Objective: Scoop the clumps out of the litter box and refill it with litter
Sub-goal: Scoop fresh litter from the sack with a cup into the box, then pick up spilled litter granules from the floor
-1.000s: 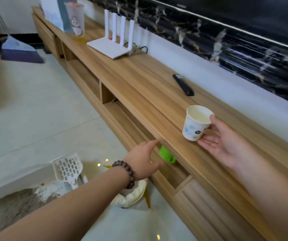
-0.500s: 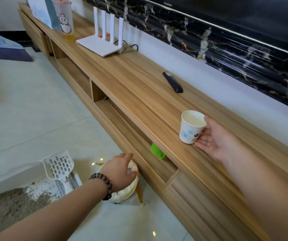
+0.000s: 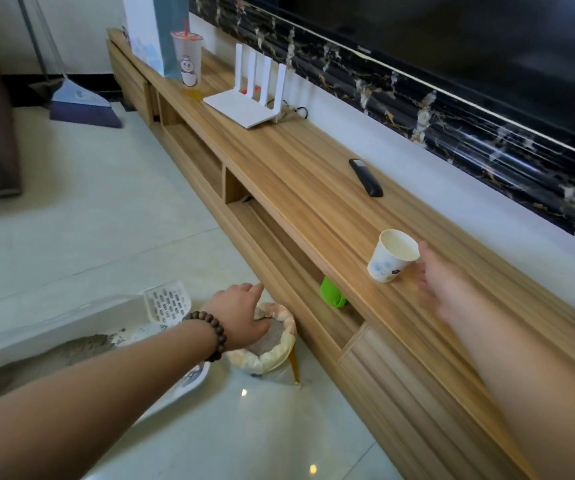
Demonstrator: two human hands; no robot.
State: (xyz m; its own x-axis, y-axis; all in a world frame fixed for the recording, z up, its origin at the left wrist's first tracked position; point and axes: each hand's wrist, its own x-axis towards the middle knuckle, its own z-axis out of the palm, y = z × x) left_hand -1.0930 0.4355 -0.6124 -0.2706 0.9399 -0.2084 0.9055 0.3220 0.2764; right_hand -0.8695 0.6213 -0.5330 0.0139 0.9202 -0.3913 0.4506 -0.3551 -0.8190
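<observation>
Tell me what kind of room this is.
Probably a home living room: a long wooden TV cabinet carries a router and a remote under a big screen, with a litter box on the tiled floor.

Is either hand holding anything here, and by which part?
Right hand touches the white paper cup at its side; grip unclear. Left hand rests on the litter bag's open rim.
</observation>
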